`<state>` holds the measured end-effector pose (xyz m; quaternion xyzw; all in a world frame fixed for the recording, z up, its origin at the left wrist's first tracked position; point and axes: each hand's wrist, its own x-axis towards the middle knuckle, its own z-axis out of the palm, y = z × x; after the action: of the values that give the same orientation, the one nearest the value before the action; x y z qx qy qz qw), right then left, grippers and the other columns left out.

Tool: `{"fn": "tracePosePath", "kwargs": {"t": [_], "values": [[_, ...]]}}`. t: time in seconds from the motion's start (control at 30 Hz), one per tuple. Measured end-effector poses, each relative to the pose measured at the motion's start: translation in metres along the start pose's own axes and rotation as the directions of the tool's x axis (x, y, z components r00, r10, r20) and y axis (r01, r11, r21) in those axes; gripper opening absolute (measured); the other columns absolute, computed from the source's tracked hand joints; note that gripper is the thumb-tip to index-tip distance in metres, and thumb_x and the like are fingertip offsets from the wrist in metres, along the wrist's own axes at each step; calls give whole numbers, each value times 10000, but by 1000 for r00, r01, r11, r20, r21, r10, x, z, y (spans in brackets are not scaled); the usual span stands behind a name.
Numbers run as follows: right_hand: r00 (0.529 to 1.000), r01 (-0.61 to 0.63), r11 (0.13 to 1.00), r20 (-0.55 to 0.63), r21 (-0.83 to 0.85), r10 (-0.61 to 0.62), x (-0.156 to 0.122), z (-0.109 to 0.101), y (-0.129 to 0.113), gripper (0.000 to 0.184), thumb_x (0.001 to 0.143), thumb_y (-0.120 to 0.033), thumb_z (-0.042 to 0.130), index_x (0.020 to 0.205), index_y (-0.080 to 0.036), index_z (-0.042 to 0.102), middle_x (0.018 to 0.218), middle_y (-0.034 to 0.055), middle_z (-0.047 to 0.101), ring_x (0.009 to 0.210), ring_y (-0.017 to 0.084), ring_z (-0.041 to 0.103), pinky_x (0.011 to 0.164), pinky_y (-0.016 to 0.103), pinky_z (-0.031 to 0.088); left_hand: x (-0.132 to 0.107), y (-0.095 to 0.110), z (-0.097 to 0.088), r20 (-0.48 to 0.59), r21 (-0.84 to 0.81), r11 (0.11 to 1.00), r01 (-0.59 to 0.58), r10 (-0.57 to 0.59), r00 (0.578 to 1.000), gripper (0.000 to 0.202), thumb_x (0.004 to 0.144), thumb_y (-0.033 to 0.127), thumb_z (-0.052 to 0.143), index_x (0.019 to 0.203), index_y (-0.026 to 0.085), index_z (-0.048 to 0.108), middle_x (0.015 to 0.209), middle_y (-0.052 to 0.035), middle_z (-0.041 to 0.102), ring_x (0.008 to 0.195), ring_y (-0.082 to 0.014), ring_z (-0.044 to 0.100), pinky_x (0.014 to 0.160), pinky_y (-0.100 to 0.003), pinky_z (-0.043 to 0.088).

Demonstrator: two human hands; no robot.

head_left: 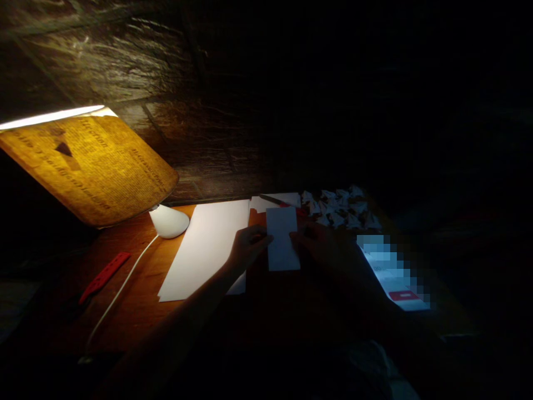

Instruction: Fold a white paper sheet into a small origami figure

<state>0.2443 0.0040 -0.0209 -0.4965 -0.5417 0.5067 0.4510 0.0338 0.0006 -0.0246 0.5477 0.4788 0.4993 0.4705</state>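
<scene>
We Pinch a Small Paper by Its Sides

Our wooden tabletop (145, 280) holds big white sheets (212, 244) on the left. Just right of them is the small paper (283, 244), between our hands. We seem to be at a holding-and-straightening step; the next move likely calls for keeping both sides even. Our left grip (249, 244) is nearly closed, thumb on the paper's left edge. Our right grip (313, 240) is dim, but it seems to pinch the right edge.
</scene>
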Motion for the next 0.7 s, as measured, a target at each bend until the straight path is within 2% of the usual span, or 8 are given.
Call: {"fn": "tracePosePath", "kwargs": {"t": [0.13,0.3,0.47,0.7], "values": [[999,-42,998,-5,40,42,-2,1,0,274,713,-459,756,752,-221,628,775,38,704,723,215,658,667,350,535,0,2,-1,-3,0,1000,-1,1,1000,210,694,304,840,683,150,699,676,-19,667,626,-139,621,591,-249,491],[999,-51,994,-10,94,52,-3,0,-1,267,709,-448,778,777,-227,644,834,42,736,778,227,683,721,366,558,0,3,-1,-7,-90,996,29,-30,1000,189,705,311,826,740,146,739,690,-29,697,631,-145,641,626,-266,520],[998,-54,986,28,159,50,-3,0,-3,233,727,-435,767,780,-230,670,797,32,717,780,227,678,732,364,554,2,0,-2,-35,-148,988,34,-40,999,230,681,290,847,842,148,763,808,-54,746,713,-165,677,667,-277,538],[999,-28,984,33,175,22,-1,-1,-2,207,715,-418,730,781,-226,689,787,27,703,782,221,651,779,372,535,4,-6,-3,13,-265,961,80,-80,997,250,680,310,859,825,141,746,812,-59,748,737,-176,695,713,-300,568]]}}
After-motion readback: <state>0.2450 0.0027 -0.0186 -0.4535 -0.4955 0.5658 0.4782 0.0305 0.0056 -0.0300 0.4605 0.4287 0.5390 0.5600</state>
